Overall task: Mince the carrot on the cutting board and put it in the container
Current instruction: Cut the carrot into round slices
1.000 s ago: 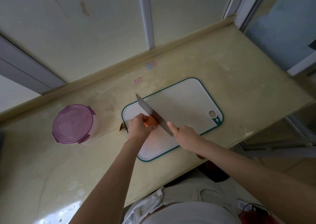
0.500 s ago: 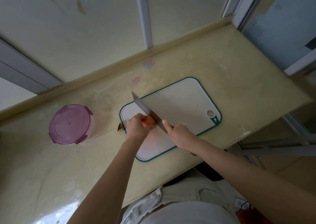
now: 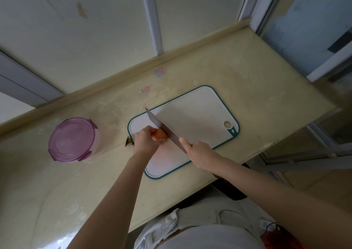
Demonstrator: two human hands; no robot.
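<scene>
So the left grip (image 3: 145, 142) is curled round the carrot (image 3: 160, 134), pinning it at the 9 o'clock end of the cutting board (image 3: 200, 113). The right grip (image 3: 201, 152) is wrapped on the knife (image 3: 162, 127) handle, forefinger along the spine, blade right against the carrot's free end.

That's my worry tbh. The left fingertips look tucked just beside the edge, and a round carrot likes to roll, so one slip could put the blade into a finger. Nothing's minced yet as far as I can see.

Also, the container (image 3: 72, 138), at 9 o'clock from the board, has its purple lid on, so that needs popping first. A brown scrap (image 3: 129, 143) lies just off the board's rim.

The board's near corner sits close to the tabletop (image 3: 257, 89) front edge at 6 o'clock. It's a pale yellowish tabletop with stickers (image 3: 160, 72) at 12, a panelled wall behind and glazing at 3.
</scene>
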